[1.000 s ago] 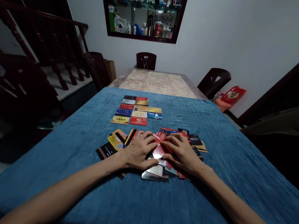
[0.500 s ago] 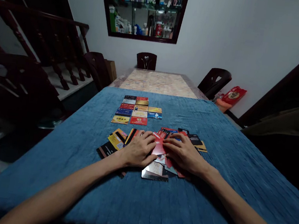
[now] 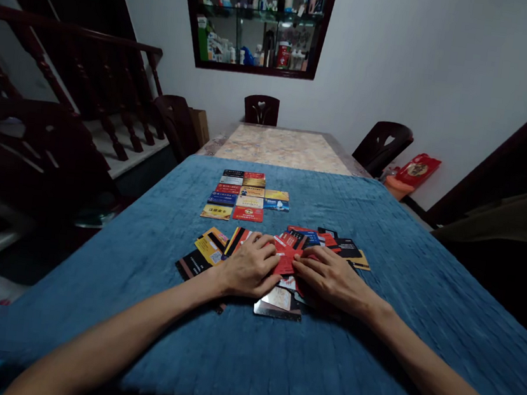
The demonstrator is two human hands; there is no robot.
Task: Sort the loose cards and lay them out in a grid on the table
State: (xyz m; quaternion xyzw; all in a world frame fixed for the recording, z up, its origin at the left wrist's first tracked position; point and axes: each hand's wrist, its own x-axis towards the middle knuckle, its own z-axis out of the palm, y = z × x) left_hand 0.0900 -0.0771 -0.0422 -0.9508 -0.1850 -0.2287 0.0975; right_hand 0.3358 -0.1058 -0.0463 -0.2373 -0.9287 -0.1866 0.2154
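Observation:
Many plastic cards lie in a loose, overlapping pile under both of my hands. My left hand (image 3: 251, 263) rests palm down on the pile, with its thumb stretched apart from the bent fingers. Those fingertips touch the left side of a red card (image 3: 286, 261) in the middle. At the right edge of the same card, my right hand (image 3: 331, 275) has its fingers drawn together on it; its thumb is hidden. By my left hand lie a yellow card (image 3: 212, 247) and a black card (image 3: 194, 264). A grey-edged card (image 3: 277, 309) lies nearest me.
Beyond the pile, several cards lie face up in neat rows, among them a gold card (image 3: 216, 211) and a blue card (image 3: 276, 205). A blue cloth (image 3: 144, 234) covers the near part of the table. Chairs stand around its far end, and a railing runs at left.
My right hand's fingers have drawn closer together at the red card's edge. My left hand stays on the pile. The whole view has shifted slightly.

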